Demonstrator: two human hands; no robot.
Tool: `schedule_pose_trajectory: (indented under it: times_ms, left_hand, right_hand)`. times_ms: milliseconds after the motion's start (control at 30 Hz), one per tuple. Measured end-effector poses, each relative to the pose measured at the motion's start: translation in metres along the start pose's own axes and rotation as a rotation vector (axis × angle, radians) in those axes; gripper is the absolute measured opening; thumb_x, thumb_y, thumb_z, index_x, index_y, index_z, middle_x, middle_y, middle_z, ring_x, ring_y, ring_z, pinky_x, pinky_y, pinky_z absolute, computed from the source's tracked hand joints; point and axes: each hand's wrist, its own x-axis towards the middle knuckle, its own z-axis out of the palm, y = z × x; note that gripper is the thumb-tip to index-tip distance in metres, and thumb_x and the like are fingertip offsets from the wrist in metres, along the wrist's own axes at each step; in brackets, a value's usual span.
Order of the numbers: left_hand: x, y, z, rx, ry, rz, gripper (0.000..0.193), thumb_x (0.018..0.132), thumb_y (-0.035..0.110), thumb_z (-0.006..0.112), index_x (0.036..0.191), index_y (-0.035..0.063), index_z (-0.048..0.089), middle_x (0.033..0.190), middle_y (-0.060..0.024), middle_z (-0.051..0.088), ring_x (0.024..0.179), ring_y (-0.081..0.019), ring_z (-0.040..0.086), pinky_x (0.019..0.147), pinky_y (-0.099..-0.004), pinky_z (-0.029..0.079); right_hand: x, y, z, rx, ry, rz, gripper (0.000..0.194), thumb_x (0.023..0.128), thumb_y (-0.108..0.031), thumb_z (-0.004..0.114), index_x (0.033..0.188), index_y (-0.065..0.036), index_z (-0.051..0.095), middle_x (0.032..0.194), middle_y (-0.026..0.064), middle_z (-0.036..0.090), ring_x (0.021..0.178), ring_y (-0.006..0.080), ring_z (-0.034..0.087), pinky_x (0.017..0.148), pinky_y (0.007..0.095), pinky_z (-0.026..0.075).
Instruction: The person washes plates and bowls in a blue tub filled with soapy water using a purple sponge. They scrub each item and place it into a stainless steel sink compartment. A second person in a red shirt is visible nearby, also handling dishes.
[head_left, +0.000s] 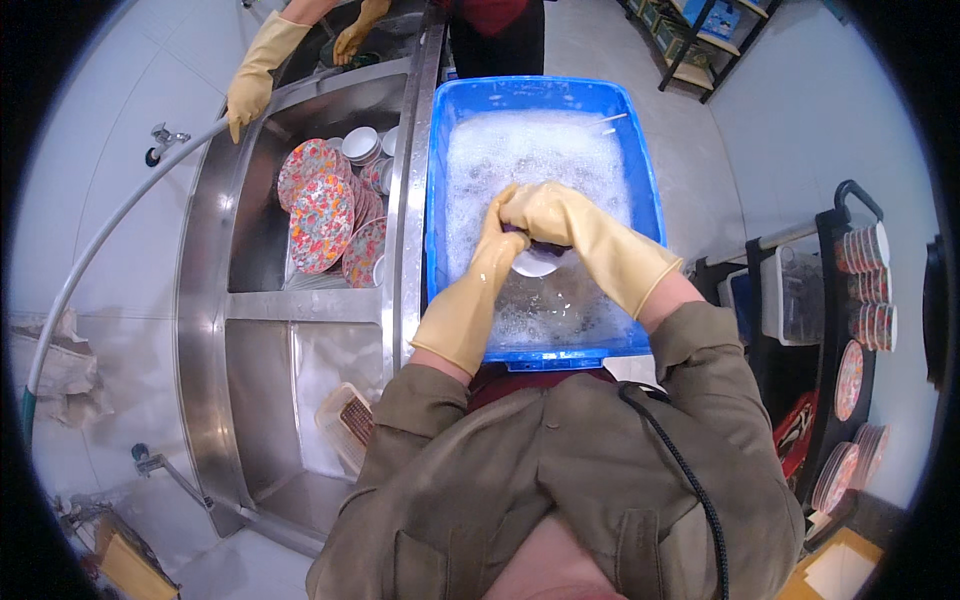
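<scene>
Both my hands wear cream rubber gloves and meet over a blue plastic tub (646, 225) of foamy water. My left hand (499, 236) grips the near left side of a white bowl (536, 264). A dark purple cloth or scrubber (551, 247) is bunched under my right hand (544, 214), pressed against the bowl. The fingers overlap, so the far side of the bowl is hidden. White suds (536, 139) cover much of the water, which is murky nearer to me. A thin white stick (611, 119) pokes out of the foam at the far right.
Left of the tub, a steel sink (304, 306) holds floral plates (322, 223) and white bowls (361, 144); a plastic basket (341, 424) lies in its nearer basin. A co-worker's gloved hand (249, 94) touches a hose (112, 225). A black cart (825, 300) with stacked dishes stands right.
</scene>
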Motion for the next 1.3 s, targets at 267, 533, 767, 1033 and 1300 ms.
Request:
schedule_pose_trajectory:
  times_ms: [267, 533, 767, 1033, 1300]
  left_hand:
    - [-0.015, 0.028, -0.011, -0.234, 0.089, 0.044, 0.103, 0.065, -0.019, 0.059, 0.159, 0.0194, 0.042, 0.120, -0.0123, 0.063, 0.098, -0.0221, 0.065, 0.089, -0.0324, 0.057]
    - [-0.020, 0.050, -0.005, -0.076, 0.115, 0.237, 0.083, 0.078, -0.022, 0.043, 0.153, 0.0128, 0.046, 0.127, -0.0145, 0.062, 0.113, -0.0243, 0.064, 0.101, -0.0338, 0.052]
    - [-0.033, 0.111, -0.069, 0.844, 0.307, 0.885, 0.056, 0.083, -0.015, 0.050, 0.135, 0.0003, 0.065, 0.111, -0.0266, 0.069, 0.109, -0.0437, 0.067, 0.097, -0.0423, 0.053]
    - [-0.044, 0.102, -0.212, 1.172, 0.688, -0.058, 0.042, 0.098, 0.005, 0.058, 0.140, 0.0040, 0.060, 0.122, -0.0254, 0.072, 0.117, -0.0434, 0.068, 0.101, -0.0530, 0.052]
    - [-0.033, 0.066, -0.222, 1.543, 0.339, -0.235, 0.034, 0.093, 0.023, 0.069, 0.123, 0.0091, 0.062, 0.118, -0.0203, 0.074, 0.116, -0.0421, 0.069, 0.096, -0.0541, 0.054]
  right_hand:
    - [0.010, -0.044, 0.089, 1.125, 0.752, 1.093, 0.047, 0.090, -0.032, 0.081, 0.127, -0.004, 0.071, 0.120, 0.0167, 0.076, 0.104, 0.0276, 0.074, 0.091, 0.0406, 0.057]
    - [-0.035, -0.048, 0.073, 1.880, 0.209, 0.753, 0.023, 0.095, -0.010, 0.072, 0.117, -0.001, 0.070, 0.103, 0.0073, 0.075, 0.084, 0.0162, 0.072, 0.072, 0.0326, 0.059]
    - [-0.073, -0.016, 0.063, 0.280, 0.007, 0.636, 0.032, 0.091, -0.009, 0.069, 0.123, -0.011, 0.069, 0.115, 0.0227, 0.073, 0.112, 0.0417, 0.069, 0.094, 0.0479, 0.055]
    - [-0.082, -0.015, 0.081, 0.494, 0.057, 0.660, 0.037, 0.089, -0.012, 0.075, 0.125, -0.009, 0.068, 0.116, 0.0234, 0.073, 0.112, 0.0409, 0.069, 0.096, 0.0458, 0.055]
    - [-0.081, -0.022, 0.077, 0.404, 0.024, 0.654, 0.038, 0.087, -0.009, 0.074, 0.124, -0.012, 0.067, 0.112, 0.0222, 0.074, 0.110, 0.0416, 0.070, 0.093, 0.0484, 0.055]
